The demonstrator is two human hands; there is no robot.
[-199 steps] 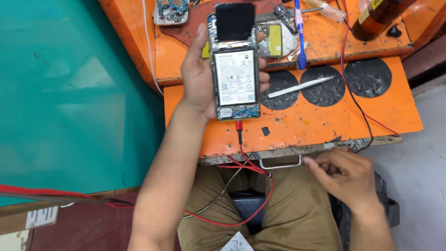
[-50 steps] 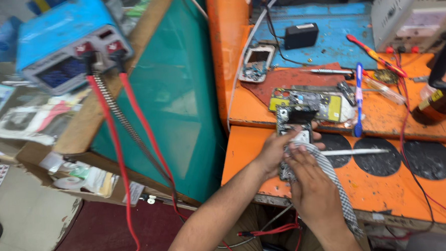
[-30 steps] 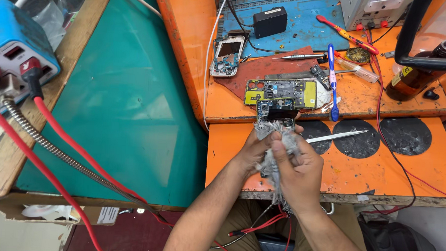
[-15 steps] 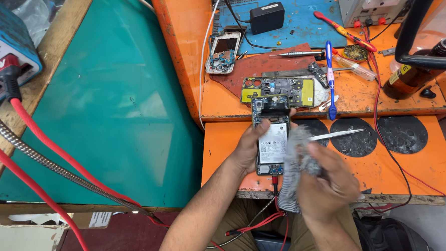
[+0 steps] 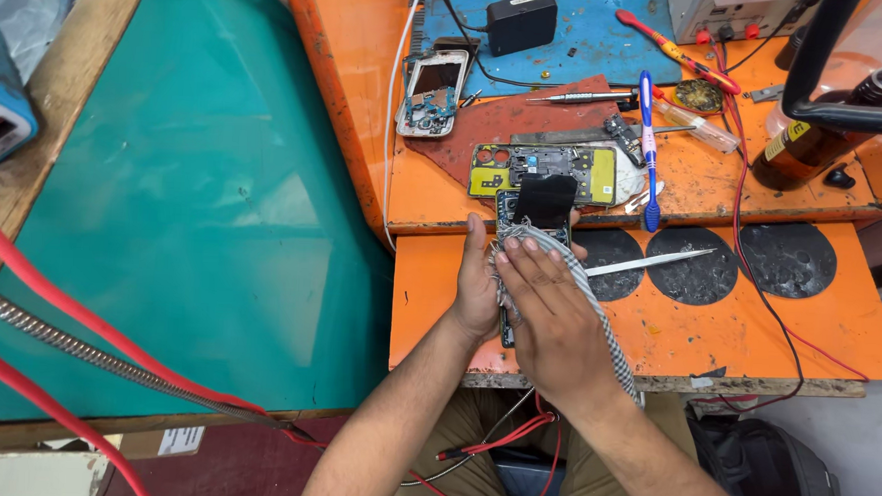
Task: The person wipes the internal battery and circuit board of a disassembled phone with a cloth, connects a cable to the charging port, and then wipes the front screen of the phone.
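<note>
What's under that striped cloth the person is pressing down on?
Under the striped cloth lies an opened phone, cradled in the left hand. Only its top end shows. The right hand and the cloth hide the rest.

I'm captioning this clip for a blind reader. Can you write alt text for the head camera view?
A person's left hand holds an opened phone over an orange workbench while the right hand presses a grey checked cloth onto it. Behind lie a yellow phone frame, a blue toothbrush, a metal blade and a brown bottle.
</note>
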